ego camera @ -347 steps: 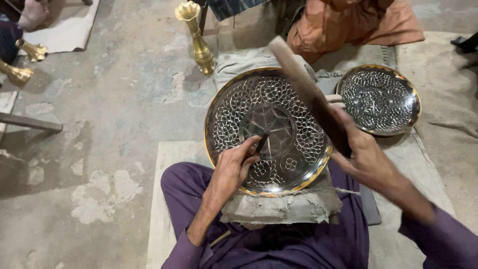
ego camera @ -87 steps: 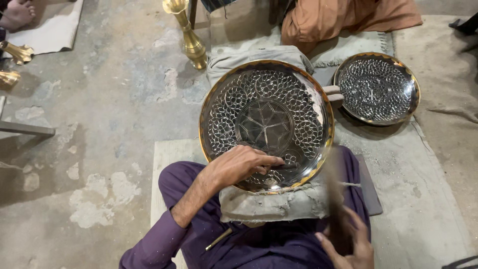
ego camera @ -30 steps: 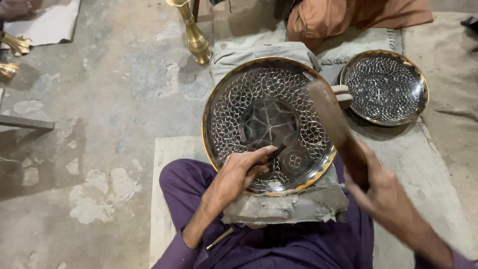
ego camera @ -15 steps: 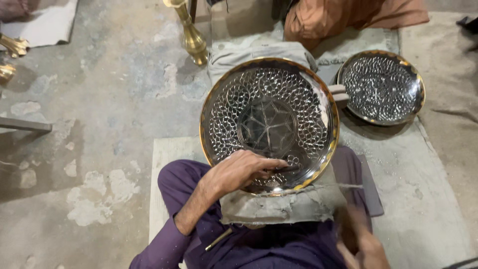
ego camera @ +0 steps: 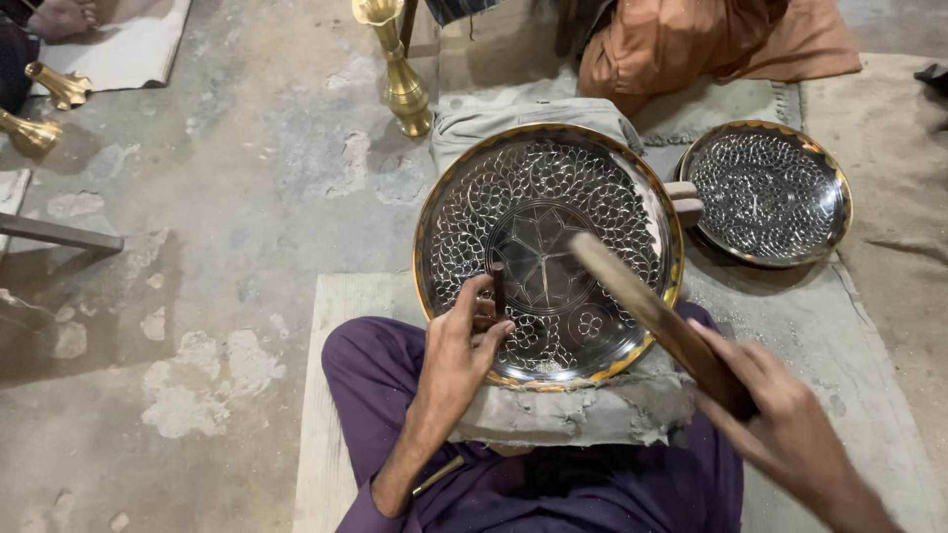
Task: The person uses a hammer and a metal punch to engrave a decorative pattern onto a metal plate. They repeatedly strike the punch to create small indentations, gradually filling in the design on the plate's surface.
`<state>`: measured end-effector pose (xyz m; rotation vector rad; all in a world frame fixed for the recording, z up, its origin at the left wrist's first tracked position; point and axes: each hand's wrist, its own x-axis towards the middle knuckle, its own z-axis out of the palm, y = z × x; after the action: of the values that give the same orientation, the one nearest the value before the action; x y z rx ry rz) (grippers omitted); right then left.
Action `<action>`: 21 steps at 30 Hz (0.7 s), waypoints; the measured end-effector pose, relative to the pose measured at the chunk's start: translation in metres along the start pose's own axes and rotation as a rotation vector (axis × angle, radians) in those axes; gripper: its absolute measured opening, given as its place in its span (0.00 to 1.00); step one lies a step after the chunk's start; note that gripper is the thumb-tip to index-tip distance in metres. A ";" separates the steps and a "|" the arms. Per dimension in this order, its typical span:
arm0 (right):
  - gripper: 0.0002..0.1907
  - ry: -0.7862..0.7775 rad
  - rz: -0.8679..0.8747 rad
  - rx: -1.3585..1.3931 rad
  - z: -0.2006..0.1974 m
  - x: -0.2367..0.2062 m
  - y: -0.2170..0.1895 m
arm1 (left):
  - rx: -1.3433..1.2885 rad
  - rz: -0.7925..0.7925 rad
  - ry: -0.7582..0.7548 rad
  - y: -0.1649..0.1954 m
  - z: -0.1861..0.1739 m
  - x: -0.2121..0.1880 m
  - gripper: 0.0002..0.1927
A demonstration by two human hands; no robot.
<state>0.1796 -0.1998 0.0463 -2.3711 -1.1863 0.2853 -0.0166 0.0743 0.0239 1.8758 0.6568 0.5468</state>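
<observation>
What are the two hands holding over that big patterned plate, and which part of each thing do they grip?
The left hand grips a small punch by its lower shaft. The right hand holds a wooden mallet at its near end.

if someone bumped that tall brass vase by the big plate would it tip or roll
The brass vase looks tall and slim on a small foot, so it would probably tip easily. Its round body would likely roll on the rough concrete floor. Being metal, it seems stiff.

No packages, labels, signs or screens anywhere in your head view.
</observation>
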 end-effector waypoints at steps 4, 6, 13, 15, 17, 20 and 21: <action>0.44 -0.149 -0.058 -0.345 -0.021 0.046 -0.018 | 0.042 0.034 0.030 -0.002 0.001 -0.001 0.27; 0.44 -0.172 -0.131 -0.452 -0.029 0.065 -0.026 | 0.088 0.036 0.034 -0.003 0.002 -0.001 0.28; 0.42 0.025 -0.350 -0.119 -0.039 0.098 -0.050 | 0.054 0.055 0.075 -0.005 0.005 -0.006 0.27; 0.41 -0.037 -0.407 -0.216 -0.040 0.107 -0.054 | 0.118 0.120 0.101 -0.005 0.006 -0.008 0.27; 0.40 -0.236 -0.395 -0.607 -0.042 0.118 -0.057 | 0.102 0.109 0.083 -0.006 0.007 -0.010 0.26; 0.39 -0.024 -0.414 -0.440 -0.041 0.127 -0.063 | 0.108 0.036 0.074 -0.005 0.010 -0.009 0.26; 0.39 -0.132 -0.307 -0.415 -0.041 0.130 -0.065 | 0.114 0.003 0.077 -0.005 0.011 -0.009 0.26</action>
<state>0.2282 -0.0761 0.1170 -2.4852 -1.7947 0.0989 -0.0173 0.0626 0.0150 1.9703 0.7499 0.5963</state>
